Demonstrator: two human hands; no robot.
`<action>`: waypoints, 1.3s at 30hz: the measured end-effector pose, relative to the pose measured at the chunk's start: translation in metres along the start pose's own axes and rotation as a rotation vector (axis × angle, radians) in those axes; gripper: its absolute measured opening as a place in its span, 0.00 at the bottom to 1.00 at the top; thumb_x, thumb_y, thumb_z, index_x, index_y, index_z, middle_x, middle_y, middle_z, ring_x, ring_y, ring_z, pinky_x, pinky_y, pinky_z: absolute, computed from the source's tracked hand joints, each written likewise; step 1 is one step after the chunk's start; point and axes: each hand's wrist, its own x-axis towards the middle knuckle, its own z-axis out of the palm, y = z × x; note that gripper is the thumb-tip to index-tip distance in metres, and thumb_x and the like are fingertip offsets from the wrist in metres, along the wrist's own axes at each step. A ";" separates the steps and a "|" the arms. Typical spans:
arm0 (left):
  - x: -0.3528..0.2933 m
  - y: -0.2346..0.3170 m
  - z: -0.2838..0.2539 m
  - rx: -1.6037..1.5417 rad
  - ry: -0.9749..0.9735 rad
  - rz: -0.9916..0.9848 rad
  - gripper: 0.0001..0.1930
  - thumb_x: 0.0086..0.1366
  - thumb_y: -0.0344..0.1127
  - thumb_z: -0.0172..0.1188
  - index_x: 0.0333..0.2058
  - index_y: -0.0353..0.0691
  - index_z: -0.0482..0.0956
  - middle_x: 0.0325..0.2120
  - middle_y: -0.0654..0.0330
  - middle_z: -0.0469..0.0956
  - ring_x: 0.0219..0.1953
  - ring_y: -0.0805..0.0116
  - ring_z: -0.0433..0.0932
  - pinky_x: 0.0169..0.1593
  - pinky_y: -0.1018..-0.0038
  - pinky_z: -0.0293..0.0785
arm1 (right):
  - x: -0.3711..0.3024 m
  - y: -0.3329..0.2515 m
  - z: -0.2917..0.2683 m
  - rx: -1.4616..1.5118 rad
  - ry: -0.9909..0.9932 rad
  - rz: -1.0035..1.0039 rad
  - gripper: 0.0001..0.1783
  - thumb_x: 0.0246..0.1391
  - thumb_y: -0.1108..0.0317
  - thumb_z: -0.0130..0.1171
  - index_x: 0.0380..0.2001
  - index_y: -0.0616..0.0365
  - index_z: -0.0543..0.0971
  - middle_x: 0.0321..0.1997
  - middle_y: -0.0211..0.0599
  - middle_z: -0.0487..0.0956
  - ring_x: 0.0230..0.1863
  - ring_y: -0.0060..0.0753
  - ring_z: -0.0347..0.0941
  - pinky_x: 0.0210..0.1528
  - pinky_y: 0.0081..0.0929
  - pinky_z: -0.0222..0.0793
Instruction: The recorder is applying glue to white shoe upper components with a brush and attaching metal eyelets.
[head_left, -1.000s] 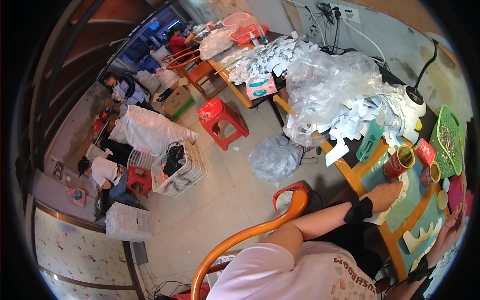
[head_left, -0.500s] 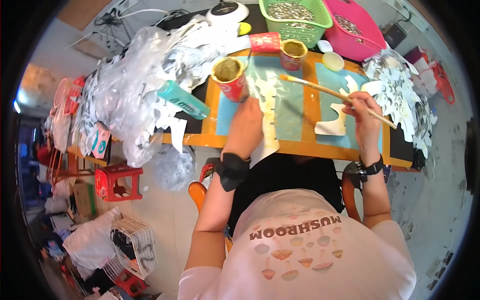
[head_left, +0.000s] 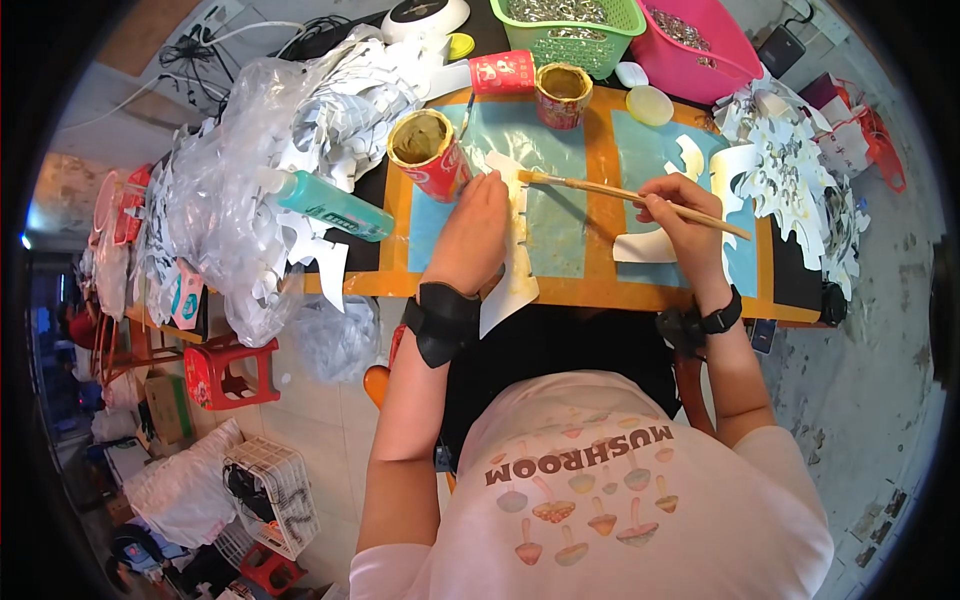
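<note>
My right hand (head_left: 690, 232) is closed around the wooden handle of a paintbrush (head_left: 620, 193). The brush's bristles rest on the upper end of a long white cut-out piece (head_left: 517, 262), whose notched right edge carries yellowish smears. My left hand (head_left: 470, 235) lies along this piece's left side, fingers pressed together and fingertips on it near the brush tip; the thumb is hidden. Just beyond that hand stands a red can (head_left: 425, 155) of thick yellow-brown paste. A second paste can (head_left: 563, 95) is farther back. Another white piece (head_left: 643, 247) lies beside my right hand.
Brown tape borders the blue work sheets (head_left: 560, 230). At left are a teal bottle (head_left: 335, 205) and a heap of white cut-outs with clear plastic (head_left: 230, 190). Green (head_left: 575, 45) and pink baskets (head_left: 690, 65) of metal parts stand behind. More cut-outs (head_left: 790, 190) are piled at right.
My right hand has swung the brush left and down, from above the sheet onto the white piece. My left hand stays on the piece. The whole view has shifted slightly.
</note>
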 end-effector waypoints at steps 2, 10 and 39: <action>0.000 0.000 0.000 -0.014 0.044 0.013 0.18 0.52 0.15 0.46 0.44 0.24 0.67 0.47 0.37 0.71 0.55 0.41 0.67 0.60 0.60 0.66 | -0.001 -0.001 -0.004 -0.020 0.011 -0.025 0.06 0.58 0.74 0.57 0.35 0.66 0.79 0.31 0.36 0.81 0.33 0.22 0.79 0.39 0.19 0.78; 0.006 0.003 -0.003 -0.066 0.044 0.005 0.12 0.52 0.15 0.46 0.37 0.28 0.64 0.37 0.39 0.70 0.46 0.40 0.69 0.51 0.58 0.68 | 0.000 0.000 0.002 -0.054 0.027 -0.054 0.06 0.57 0.74 0.57 0.34 0.65 0.79 0.29 0.34 0.81 0.30 0.20 0.79 0.34 0.17 0.76; 0.006 0.001 -0.005 -0.085 0.031 -0.026 0.13 0.50 0.13 0.47 0.36 0.29 0.64 0.36 0.41 0.71 0.45 0.40 0.70 0.49 0.58 0.69 | 0.010 -0.002 0.023 0.054 0.298 -0.018 0.10 0.62 0.73 0.53 0.43 0.61 0.79 0.18 0.29 0.76 0.18 0.12 0.69 0.19 0.11 0.64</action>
